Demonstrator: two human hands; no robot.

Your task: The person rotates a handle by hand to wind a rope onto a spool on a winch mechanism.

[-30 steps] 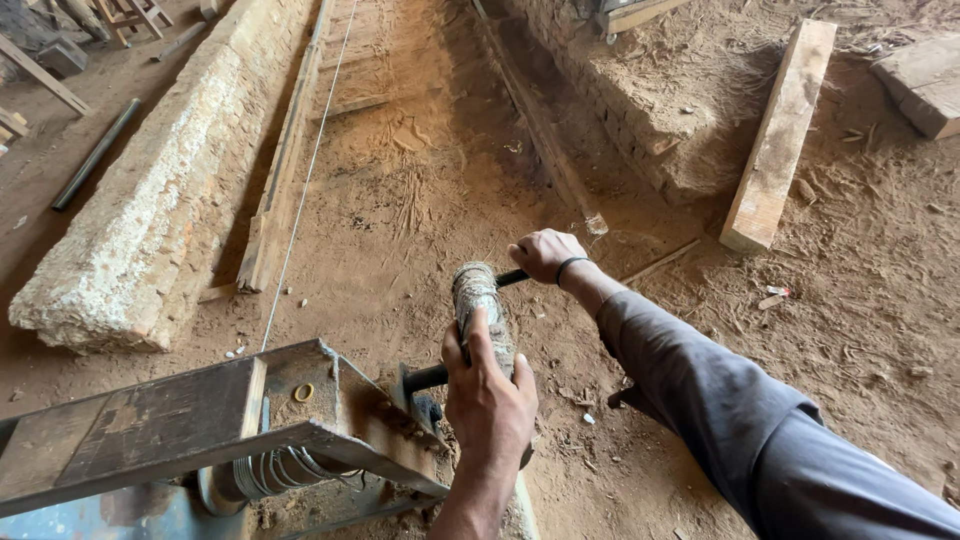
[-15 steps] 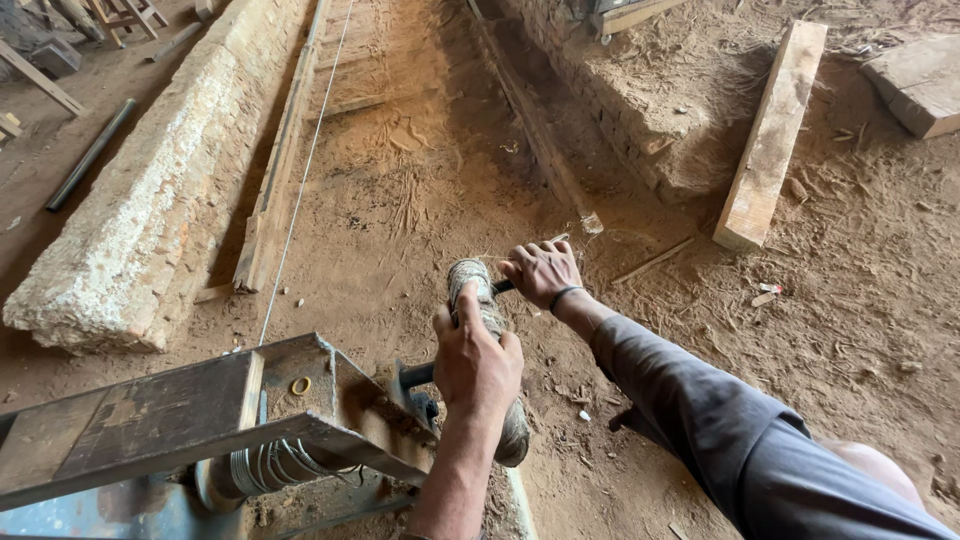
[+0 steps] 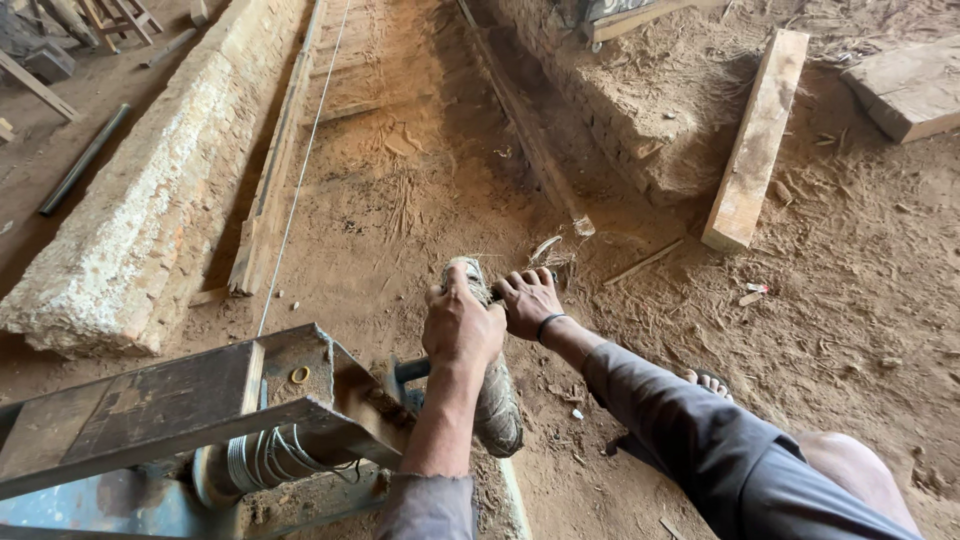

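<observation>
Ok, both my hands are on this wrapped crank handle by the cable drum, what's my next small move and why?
Probably keep turning the wrapped handle steadily. The left hand grips it from on top and the right hand sits just beyond on the bar, so both can push together. Thin cable runs taut along the trench to the drum, where coils are already wound.

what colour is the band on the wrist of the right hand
Black: a thin dark band around the wrist of the right hand, seen in the head view.

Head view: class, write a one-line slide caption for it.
Left hand and right hand grip a wrapped crank handle beside a metal winch frame on sawdust-covered ground.
</observation>
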